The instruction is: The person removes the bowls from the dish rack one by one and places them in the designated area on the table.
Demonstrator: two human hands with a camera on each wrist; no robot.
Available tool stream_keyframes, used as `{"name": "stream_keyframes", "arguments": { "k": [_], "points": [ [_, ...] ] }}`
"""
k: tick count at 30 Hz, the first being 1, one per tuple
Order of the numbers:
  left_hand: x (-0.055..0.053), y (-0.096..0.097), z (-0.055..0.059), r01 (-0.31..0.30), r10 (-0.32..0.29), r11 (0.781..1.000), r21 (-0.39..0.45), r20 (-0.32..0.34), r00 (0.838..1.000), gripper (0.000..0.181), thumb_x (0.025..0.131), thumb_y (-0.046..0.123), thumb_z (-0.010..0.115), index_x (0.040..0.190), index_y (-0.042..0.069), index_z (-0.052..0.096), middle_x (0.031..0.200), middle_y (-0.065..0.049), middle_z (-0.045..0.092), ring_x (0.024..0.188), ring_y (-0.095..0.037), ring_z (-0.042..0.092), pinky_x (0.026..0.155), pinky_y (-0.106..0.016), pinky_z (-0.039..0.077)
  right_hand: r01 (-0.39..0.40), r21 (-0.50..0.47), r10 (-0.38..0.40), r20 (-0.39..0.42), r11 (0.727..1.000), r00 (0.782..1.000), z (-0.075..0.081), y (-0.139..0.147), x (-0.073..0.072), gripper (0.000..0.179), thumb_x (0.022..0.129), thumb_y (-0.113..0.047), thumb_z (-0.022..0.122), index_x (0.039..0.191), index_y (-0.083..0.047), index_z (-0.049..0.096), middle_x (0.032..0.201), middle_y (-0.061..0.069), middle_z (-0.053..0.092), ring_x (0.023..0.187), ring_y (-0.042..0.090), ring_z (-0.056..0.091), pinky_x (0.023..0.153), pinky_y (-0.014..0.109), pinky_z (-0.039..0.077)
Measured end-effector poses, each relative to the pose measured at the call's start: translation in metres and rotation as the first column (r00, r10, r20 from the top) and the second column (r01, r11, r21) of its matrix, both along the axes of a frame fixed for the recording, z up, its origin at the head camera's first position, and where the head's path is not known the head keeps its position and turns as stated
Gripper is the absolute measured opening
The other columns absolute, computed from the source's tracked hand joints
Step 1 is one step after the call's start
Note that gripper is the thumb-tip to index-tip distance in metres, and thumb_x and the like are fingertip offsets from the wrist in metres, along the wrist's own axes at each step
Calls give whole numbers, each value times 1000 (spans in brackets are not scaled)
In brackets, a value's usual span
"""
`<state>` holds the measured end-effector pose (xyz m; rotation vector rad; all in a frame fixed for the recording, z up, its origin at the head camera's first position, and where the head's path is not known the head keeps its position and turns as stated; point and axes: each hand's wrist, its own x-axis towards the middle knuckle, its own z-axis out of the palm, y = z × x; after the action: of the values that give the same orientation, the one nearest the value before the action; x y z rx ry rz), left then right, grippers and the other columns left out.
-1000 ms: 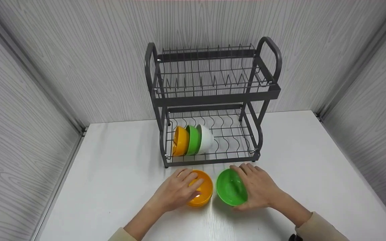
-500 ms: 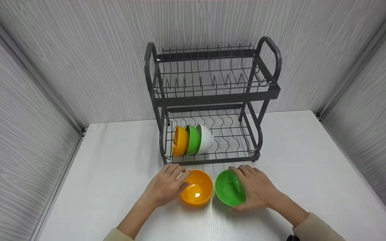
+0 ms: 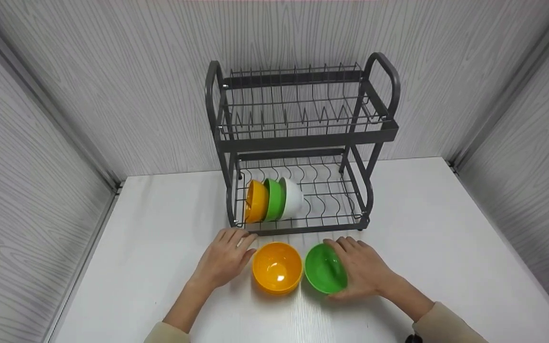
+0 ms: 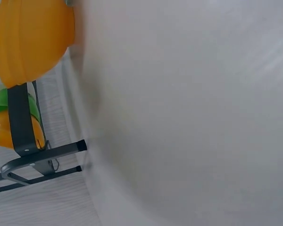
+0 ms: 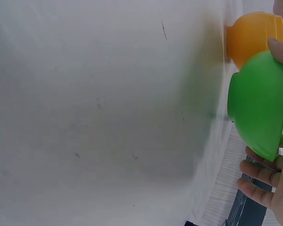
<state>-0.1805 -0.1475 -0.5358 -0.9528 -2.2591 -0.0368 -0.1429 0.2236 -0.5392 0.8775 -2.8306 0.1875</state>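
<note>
My right hand [image 3: 362, 267] holds a green bowl [image 3: 323, 271] by its rim, thumb at the near side and fingers at the far side. In the right wrist view this green bowl [image 5: 259, 103] leans a little, its base close over the table. Just left of it, nested orange bowls [image 3: 277, 269] stand upright on the table. My left hand [image 3: 224, 257] is beside their left side, fingers loosely bent and holding nothing. Only a sliver of that hand shows at the edge of the left wrist view, below the orange bowls [image 4: 33, 40].
A dark two-tier dish rack [image 3: 303, 143] stands behind the bowls. On its lower tier an orange bowl [image 3: 257, 201], a green bowl [image 3: 274, 200] and a white bowl [image 3: 292, 197] stand on edge at the left. Pale wood-grain panels [image 3: 160, 95] enclose the white table [image 3: 160, 228].
My left hand has drawn back leftward from over the orange bowls, leaving them in full view. The right hand and its green bowl have shifted very slightly left.
</note>
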Motion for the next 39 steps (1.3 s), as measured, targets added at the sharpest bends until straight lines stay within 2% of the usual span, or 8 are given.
{"name": "stream_keyframes", "arguments": {
  "k": [7,14,29,39],
  "points": [
    [-7,-5,-7,-55,55,998,11,-17,998,36,91,31,82,119,13,69,108,-5,69,100,-23,64,93,-38,57,8,8,-8,31,1000,1000,-2,-1,-1,123,56,-87,78,151,-18,44,122,2,63,110,21,60,89,43,58],
    [-14,-7,-15,-98,98,995,5,7,995,31,92,30,80,115,13,68,107,-5,68,100,-22,64,95,-38,56,0,26,-1,33,1000,999,-4,-2,-2,126,57,-95,72,152,-18,43,122,3,63,110,21,60,88,42,58],
    [-20,-3,-22,-111,111,994,24,-6,994,36,89,27,84,119,12,69,106,-7,68,100,-25,64,93,-39,56,2,25,-3,63,1000,998,-6,1,-4,128,57,-97,70,153,-17,44,123,4,63,112,23,61,92,46,59],
    [-21,0,-23,-124,125,992,22,-34,992,32,89,25,85,115,11,71,105,-7,65,102,-26,61,94,-39,56,8,34,-11,73,999,997,-8,3,-4,126,58,-96,71,154,-18,42,124,4,63,113,23,60,92,45,58]
  ]
}}
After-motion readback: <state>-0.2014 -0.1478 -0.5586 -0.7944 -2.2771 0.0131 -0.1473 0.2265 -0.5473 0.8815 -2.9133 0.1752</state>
